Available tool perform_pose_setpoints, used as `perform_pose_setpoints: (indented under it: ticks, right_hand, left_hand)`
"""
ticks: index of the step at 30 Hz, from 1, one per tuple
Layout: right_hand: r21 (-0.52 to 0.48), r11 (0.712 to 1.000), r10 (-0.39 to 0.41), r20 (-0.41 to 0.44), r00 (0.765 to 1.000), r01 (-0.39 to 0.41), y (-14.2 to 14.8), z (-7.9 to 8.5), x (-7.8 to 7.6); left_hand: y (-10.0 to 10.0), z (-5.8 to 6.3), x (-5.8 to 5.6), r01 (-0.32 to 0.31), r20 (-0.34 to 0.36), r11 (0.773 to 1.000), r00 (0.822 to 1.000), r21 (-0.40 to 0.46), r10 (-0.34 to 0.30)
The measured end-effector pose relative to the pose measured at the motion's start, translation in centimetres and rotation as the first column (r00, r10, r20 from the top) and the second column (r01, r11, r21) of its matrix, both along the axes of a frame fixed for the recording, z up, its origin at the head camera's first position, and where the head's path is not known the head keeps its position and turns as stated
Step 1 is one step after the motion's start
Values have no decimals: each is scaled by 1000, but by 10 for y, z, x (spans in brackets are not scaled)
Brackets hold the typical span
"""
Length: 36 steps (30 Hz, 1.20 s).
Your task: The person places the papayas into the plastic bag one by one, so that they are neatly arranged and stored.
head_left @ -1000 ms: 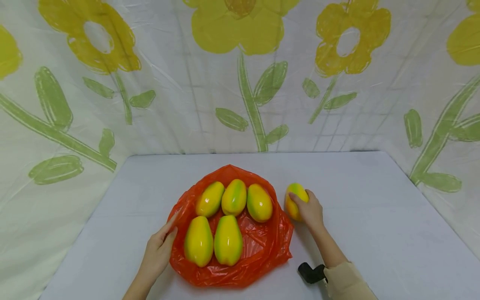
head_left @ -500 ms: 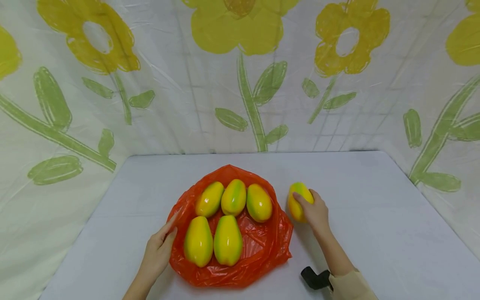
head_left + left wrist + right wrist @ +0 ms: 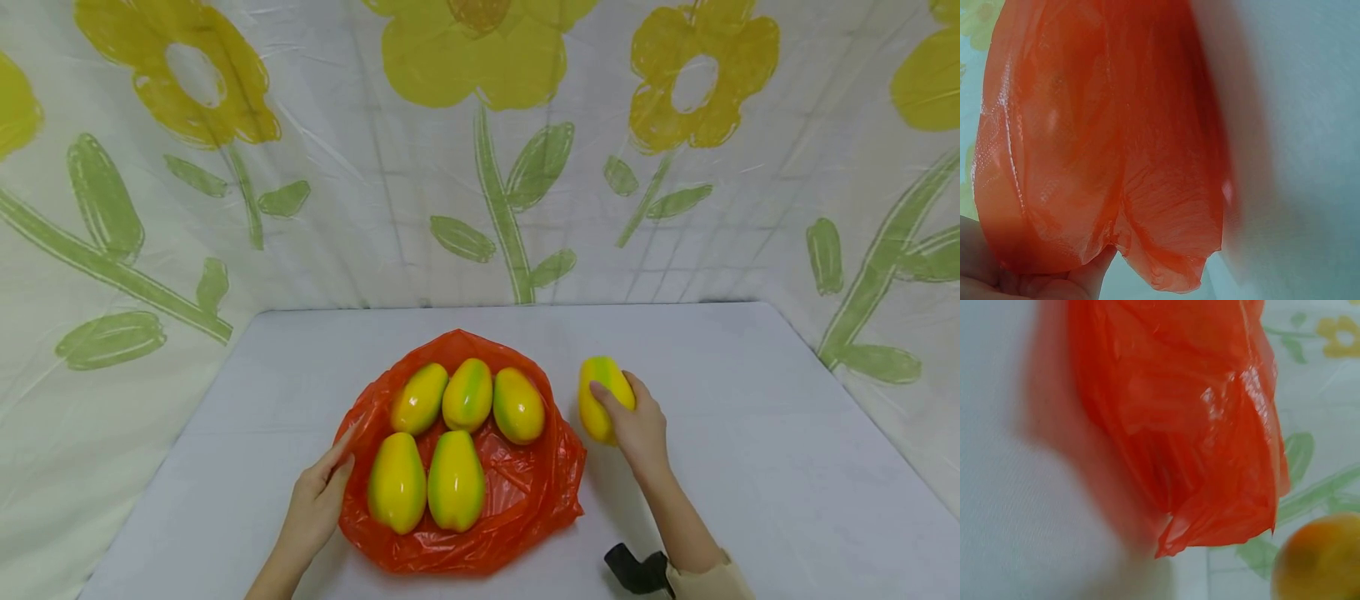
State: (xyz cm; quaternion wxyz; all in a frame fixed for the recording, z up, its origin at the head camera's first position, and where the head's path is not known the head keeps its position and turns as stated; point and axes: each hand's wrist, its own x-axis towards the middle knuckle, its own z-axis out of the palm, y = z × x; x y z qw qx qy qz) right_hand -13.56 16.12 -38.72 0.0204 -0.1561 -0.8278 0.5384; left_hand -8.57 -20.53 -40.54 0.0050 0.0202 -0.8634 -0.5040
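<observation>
A red plastic bag (image 3: 517,492) lies spread with its mouth up in the head view, and several yellow-green papayas (image 3: 397,483) sit inside it. My left hand (image 3: 318,500) holds the bag's left edge, the thumb on the near side and the other fingers partly over the rim. In the left wrist view, fingers (image 3: 1079,281) pinch the bag's red film (image 3: 1066,187). To the right of the bag, my right hand (image 3: 643,429) grips another papaya (image 3: 595,421), the thumb across its near face. Part of this fruit (image 3: 1322,562) shows at the right wrist view's lower corner.
A white table (image 3: 772,467) spreads around the bag. A black camera-like device (image 3: 633,571) sits at the right wrist beside a beige sleeve (image 3: 712,581). Behind the table hangs a white curtain (image 3: 337,208) with large yellow flowers.
My right hand has moved the papaya a little to the right, away from the bag, and slightly up. The left hand, the bag and its fruit look unchanged.
</observation>
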Motion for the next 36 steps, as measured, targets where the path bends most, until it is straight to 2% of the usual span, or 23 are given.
perform_pose_setpoints:
  ticks: [5, 9, 20, 36]
  right_hand:
    - [-2, 1000, 3, -19, 1000, -3, -2, 5, 6]
    - [-4, 1000, 7, -28, 1000, -7, -4, 9, 10]
    - [-28, 1000, 12, -32, 999, -13, -18, 13, 22]
    - [-95, 992, 77, -99, 992, -87, -56, 18, 39]
  left_hand:
    - [0, -1, 0, 5, -39, 1000, 999, -14, -6]
    - [0, -1, 0, 6, -44, 1000, 999, -7, -6]
    - [1, 0, 0, 0, -34, 1000, 999, -8, 0]
    - [1, 0, 0, 5, -10, 1000, 1000, -17, -5]
